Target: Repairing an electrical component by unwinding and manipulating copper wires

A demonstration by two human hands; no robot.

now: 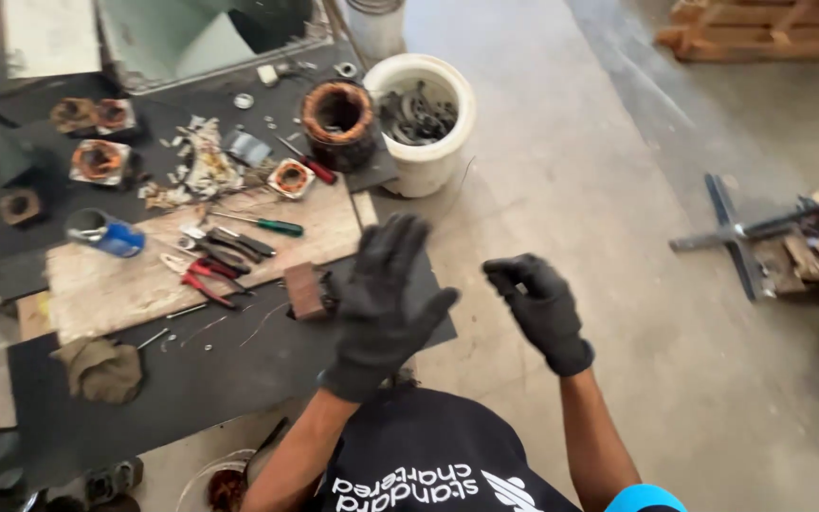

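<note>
Both hands are raised in the air above the concrete floor [561, 171], each in a black work glove. The left hand [386, 299] is spread flat with its fingers [400, 242] wide apart and holds nothing. The right hand [540, 308] has its fingers [509, 275] curled inward, narrow; I cannot tell whether anything sits inside them.

The landmark here is the pale, worn wooden board [191, 261] lying on a black rubber mat [144, 379] on the floor. The nearest thing to the left hand is a small reddish-brown rectangular block [303, 289], just off the board's right end and just beside the left palm, though not touched. On the board lie a green-handled screwdriver [263, 225], dark pliers [234, 245] and red-handled pliers [206, 284], close together near its middle. At the board's left end a blue and silver can [106, 232] lies on its side. Beyond the board's far right corner stands a large round stator with copper windings [338, 121], touching a white plastic bucket of dark metal parts [424, 118]. On the mat in front of the board's left end sits a crumpled olive rag [101, 368].
</note>
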